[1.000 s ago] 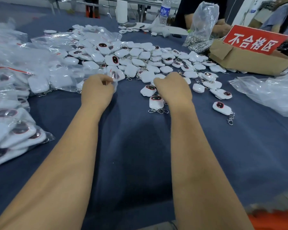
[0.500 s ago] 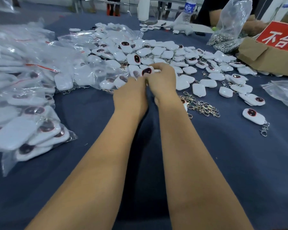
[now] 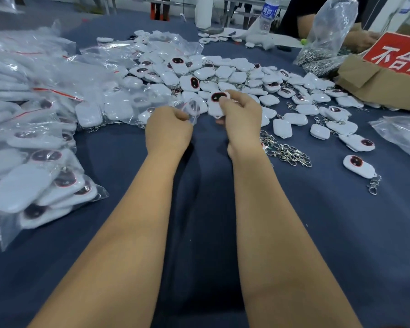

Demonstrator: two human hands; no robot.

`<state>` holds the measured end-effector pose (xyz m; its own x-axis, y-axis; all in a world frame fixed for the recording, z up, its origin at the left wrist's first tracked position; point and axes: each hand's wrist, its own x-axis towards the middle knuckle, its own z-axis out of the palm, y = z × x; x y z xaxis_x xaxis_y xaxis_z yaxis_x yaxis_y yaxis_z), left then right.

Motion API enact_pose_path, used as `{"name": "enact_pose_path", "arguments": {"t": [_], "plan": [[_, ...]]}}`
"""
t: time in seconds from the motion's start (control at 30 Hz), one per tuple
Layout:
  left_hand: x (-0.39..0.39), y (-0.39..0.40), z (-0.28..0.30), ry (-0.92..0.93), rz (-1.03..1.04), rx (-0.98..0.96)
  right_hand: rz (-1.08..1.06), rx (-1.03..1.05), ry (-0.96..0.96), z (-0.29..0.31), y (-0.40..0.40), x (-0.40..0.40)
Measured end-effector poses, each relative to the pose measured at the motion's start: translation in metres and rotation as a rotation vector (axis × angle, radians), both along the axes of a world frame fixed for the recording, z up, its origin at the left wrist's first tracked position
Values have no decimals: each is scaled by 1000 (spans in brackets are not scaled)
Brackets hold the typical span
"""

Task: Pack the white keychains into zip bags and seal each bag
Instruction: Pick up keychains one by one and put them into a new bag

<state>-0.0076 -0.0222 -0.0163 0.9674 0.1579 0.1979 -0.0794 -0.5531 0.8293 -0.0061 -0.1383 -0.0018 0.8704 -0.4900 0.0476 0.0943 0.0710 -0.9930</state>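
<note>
Left of centre lie many filled zip bags (image 3: 40,176); loose white keychains (image 3: 234,74) remain — left hand (image 3: 167,132) pinches an empty zip bag (image 3: 191,109), right hand (image 3: 240,116) grips a keychain (image 3: 219,97).

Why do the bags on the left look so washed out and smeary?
Head view: the packed zip bags at the left edge catch glare and blur together; wide-angle distortion stretches the forearms; the keychain gripped by the right hand stays fairly sharp.
</note>
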Motion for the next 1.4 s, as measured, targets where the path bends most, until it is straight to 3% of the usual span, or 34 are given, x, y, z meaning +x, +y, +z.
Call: {"name": "enact_pose_path", "arguments": {"t": [0.07, 0.17, 0.23, 0.3, 0.37, 0.47, 0.57, 0.67, 0.83, 0.9, 1.0, 1.07, 1.27, 1.4], "plan": [[3, -1, -3, -18, 20, 46, -157, -182, 40, 5, -13, -3], [7, 1, -6, -19, 73, 150, -404, -651, 282, 9, -33, -7], [10, 3, -7, -17, 130, 174, -474, -823, 348, 14, -35, -8], [14, 6, -6, -64, 198, 92, -341, -848, 246, 17, -27, -1], [16, 9, -3, -131, 265, -93, -68, -750, 110, 14, -11, 8], [15, 10, 2, -188, 271, -308, 224, -685, 41, 6, 8, 18], [13, 7, 0, -128, 118, -421, 345, -969, 148, -10, 13, 31], [18, 5, -7, -48, 59, -373, 213, -1274, 242, -17, 14, 32], [19, 5, -4, -23, 53, -389, 157, -1127, 220, -17, 12, 26], [15, 5, -3, -8, 13, -370, 145, -901, 138, -14, 12, 20], [13, 5, -3, 18, -29, -325, 191, -371, 43, -7, 16, 11], [13, 5, -2, 20, -54, -293, 231, -157, 14, -7, 15, 6], [9, 2, -1, 8, -161, -219, 228, 32, 36, -8, 10, 7], [10, 2, -3, 1, -199, -169, 300, 53, 38, -12, 8, 10]]}}
